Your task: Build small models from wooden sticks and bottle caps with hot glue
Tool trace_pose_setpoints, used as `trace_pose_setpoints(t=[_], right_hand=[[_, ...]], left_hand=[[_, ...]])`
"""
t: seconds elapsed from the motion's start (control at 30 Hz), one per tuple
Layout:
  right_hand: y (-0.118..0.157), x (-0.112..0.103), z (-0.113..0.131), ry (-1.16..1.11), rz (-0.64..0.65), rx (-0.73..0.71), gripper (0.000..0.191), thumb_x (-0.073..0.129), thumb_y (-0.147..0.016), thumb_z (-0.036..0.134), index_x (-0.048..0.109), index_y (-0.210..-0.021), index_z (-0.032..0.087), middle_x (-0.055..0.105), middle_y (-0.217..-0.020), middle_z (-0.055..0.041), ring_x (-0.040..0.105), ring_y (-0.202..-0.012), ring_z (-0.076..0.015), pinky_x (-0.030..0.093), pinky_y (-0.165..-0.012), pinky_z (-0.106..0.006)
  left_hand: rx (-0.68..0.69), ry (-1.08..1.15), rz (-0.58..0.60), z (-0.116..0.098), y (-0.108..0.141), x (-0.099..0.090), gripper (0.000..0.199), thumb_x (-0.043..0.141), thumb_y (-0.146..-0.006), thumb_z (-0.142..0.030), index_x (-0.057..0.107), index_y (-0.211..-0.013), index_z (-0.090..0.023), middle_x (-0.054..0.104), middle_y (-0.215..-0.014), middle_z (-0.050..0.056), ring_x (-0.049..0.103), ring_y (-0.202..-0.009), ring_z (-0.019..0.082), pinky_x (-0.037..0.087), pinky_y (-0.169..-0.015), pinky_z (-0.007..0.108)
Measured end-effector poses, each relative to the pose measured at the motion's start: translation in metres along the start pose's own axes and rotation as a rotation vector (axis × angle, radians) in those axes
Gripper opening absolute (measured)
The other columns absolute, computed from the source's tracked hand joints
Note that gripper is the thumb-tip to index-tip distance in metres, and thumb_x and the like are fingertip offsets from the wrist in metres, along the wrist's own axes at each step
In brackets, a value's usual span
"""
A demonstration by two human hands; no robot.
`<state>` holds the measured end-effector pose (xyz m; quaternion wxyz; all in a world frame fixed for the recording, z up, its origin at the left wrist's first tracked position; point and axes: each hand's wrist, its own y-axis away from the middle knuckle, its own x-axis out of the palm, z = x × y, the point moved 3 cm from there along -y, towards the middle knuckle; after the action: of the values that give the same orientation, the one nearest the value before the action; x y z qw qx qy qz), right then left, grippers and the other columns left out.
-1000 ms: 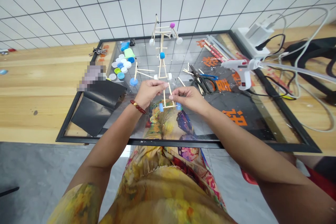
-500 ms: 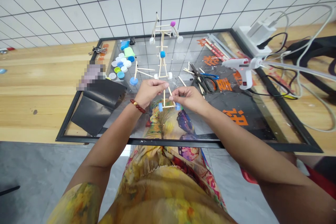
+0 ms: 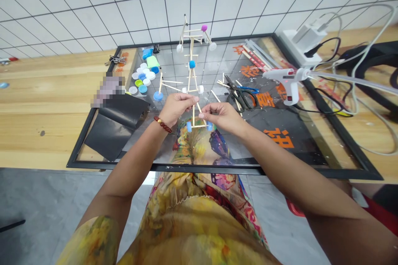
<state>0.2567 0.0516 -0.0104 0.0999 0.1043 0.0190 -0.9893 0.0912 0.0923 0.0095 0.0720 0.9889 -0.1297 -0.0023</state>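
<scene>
Nearest the person, on the near side of the blue-seated stick model [image 3: 192, 78], we've got the stick frame with blue wheels [image 3: 199, 126]! Left hand [image 3: 178, 109] pinches its narrow top; right hand [image 3: 222, 116] has thumb and fingers closed on its right-hand stick. Scissors [image 3: 239, 94] lie right of that model, bottle caps [image 3: 144, 76] left, glue gun [image 3: 288, 83] farther right.
</scene>
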Motion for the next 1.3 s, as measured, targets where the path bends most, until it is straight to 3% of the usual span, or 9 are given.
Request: trace_pose_setpoints(t=[0.23, 0.43, 0.6, 1.0, 1.3], right_hand=[[0.0, -0.014, 0.002, -0.122, -0.21, -0.089, 0.047, 0.077, -0.071, 0.067, 0.07, -0.082, 0.022, 0.071, -0.08, -0.0027, 0.062, -0.075, -0.0171, 0.049, -0.076, -0.033], [-0.001, -0.021, 0.003, -0.162, -0.33, -0.175, 0.049, 0.076, -0.071, 0.07, 0.071, -0.075, 0.021, 0.07, -0.072, -0.0019, 0.057, -0.067, -0.0147, 0.045, -0.068, -0.031], [-0.002, -0.024, 0.004, -0.161, -0.377, -0.215, 0.048, 0.076, -0.072, 0.069, 0.071, -0.071, 0.021, 0.07, -0.068, -0.0015, 0.055, -0.064, -0.0137, 0.044, -0.066, -0.03], [-0.01, -0.029, -0.009, -0.044, -0.368, -0.243, 0.053, 0.069, -0.075, 0.072, 0.07, -0.069, 0.02, 0.067, -0.064, -0.0017, 0.053, -0.061, -0.0136, 0.042, -0.064, -0.03], [-0.005, -0.035, -0.003, 0.078, -0.415, -0.325, 0.043, 0.066, -0.083, 0.061, 0.07, -0.069, 0.02, 0.069, -0.068, -0.0027, 0.058, -0.065, -0.0156, 0.043, -0.069, -0.031]], left_hand=[[-0.051, 0.152, -0.122, 0.003, -0.002, -0.013, 0.03, 0.091, -0.058, -0.034, 0.072, -0.067, -0.012, 0.058, -0.055, -0.002, 0.05, -0.052, 0.005, 0.041, -0.053, 0.018], [-0.061, 0.236, -0.236, 0.002, 0.001, -0.022, 0.025, 0.088, -0.061, -0.028, 0.07, -0.067, -0.01, 0.055, -0.052, -0.003, 0.049, -0.048, 0.005, 0.042, -0.05, 0.018], [-0.111, 0.215, -0.217, 0.005, 0.002, -0.022, 0.023, 0.086, -0.061, -0.024, 0.071, -0.069, -0.009, 0.056, -0.054, -0.002, 0.049, -0.049, 0.005, 0.04, -0.048, 0.018], [-0.164, 0.05, -0.131, 0.009, 0.002, -0.022, 0.023, 0.086, -0.059, -0.023, 0.068, -0.065, -0.009, 0.053, -0.055, -0.001, 0.044, -0.047, 0.004, 0.023, -0.037, 0.016], [-0.12, -0.213, -0.128, 0.006, 0.006, -0.021, 0.019, 0.075, -0.074, -0.026, 0.067, -0.064, -0.012, 0.047, -0.044, -0.004, 0.034, -0.037, 0.004, 0.023, -0.037, 0.019]])
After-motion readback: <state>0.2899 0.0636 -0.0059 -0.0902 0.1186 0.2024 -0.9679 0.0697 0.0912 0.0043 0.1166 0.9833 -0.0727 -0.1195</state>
